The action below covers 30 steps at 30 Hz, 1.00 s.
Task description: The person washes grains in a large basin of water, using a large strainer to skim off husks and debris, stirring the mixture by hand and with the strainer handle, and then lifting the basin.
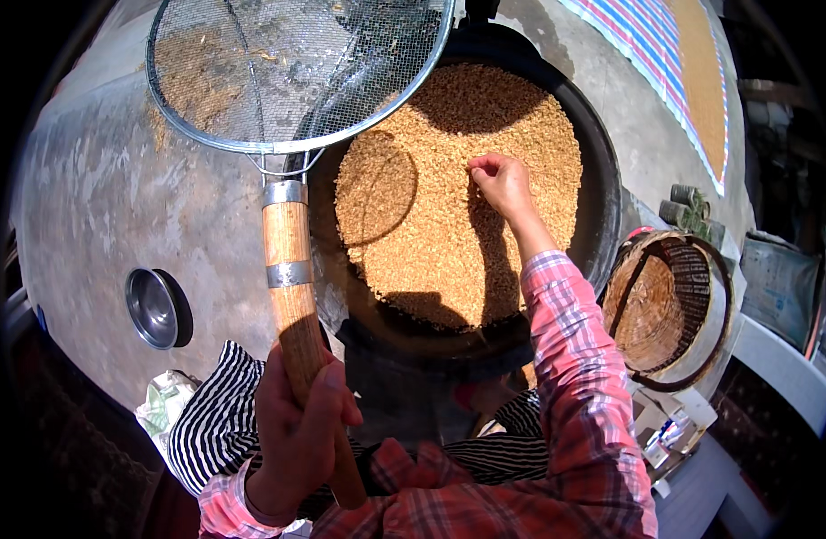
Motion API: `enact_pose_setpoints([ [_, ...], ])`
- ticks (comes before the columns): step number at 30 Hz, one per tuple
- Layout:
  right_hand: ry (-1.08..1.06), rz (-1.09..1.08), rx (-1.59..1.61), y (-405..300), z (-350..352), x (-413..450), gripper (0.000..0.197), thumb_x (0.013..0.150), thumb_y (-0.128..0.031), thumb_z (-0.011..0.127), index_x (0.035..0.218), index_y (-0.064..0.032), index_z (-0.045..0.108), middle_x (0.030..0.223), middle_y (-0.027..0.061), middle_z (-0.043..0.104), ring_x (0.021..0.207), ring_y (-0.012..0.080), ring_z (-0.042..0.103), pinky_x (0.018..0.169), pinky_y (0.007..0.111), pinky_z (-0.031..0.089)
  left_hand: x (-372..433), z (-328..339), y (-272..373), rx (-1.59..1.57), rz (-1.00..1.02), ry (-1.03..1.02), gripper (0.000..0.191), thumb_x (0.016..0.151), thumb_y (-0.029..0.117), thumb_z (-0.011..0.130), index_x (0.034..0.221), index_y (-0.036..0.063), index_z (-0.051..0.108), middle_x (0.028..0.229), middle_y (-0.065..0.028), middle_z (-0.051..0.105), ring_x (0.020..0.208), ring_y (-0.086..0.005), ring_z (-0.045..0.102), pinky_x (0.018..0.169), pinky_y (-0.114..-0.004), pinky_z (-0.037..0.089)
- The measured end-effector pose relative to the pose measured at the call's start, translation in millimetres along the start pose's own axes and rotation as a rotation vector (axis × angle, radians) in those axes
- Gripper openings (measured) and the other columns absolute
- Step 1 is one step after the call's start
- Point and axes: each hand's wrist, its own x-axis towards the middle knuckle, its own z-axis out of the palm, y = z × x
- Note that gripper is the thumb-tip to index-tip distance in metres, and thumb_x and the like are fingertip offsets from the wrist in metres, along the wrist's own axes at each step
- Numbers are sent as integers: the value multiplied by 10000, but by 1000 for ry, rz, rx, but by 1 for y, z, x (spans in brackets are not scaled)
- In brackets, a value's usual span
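Observation:
My left hand (301, 421) is wrapped around the wooden handle (290, 236) of a large round wire-mesh strainer (298, 145). The strainer is raised at the upper left, overlapping the far left rim of a big black basin (605, 195). A few bits of husk cling to its mesh. Pale golden grain (440, 229) covers most of the basin, with brownish liquid showing around it. Over the right half of the grain is my right hand (506, 185), thumb and fingertips pinched together. Whether something tiny sits between them cannot be made out.
On the concrete floor to the left stands a small metal bowl (151, 308). A wicker basket (645, 303) with a handle stands right of the basin. Grain lies spread on a striped sheet (645, 40) at upper right. A white bag (165, 404) rests near my left knee.

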Motion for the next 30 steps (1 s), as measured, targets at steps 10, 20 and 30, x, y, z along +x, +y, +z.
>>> enact_pose_setpoints([
  [10, -20, -5, -310, 2, 20, 11, 108, 734, -190, 716, 782, -93, 720, 793, 148, 679, 743, 286, 658, 716, 395, 521, 0, -1, 1, -37, -25, -15, 143, 893, 90, 517, 993, 24, 437, 743, -29, 522, 524, -75, 510, 481, -209, 422],
  [20, -227, 532, 747, -1, -31, -35, 150, 895, -134, 595, 844, 6, 595, 723, 48, 613, 578, 103, 572, 546, 232, 499, -9, -2, 4, -16, 15, 0, 121, 902, 112, 521, 956, 28, 453, 646, -16, 508, 480, -73, 493, 452, -210, 408],
  [30, -38, 406, 690, 14, 15, -88, 111, 821, 16, 613, 925, 56, 616, 753, 93, 641, 625, 130, 619, 558, 229, 524, -13, -5, -1, -34, 73, -50, 124, 900, 126, 527, 938, 21, 472, 590, -11, 509, 471, -73, 494, 452, -206, 398],
])
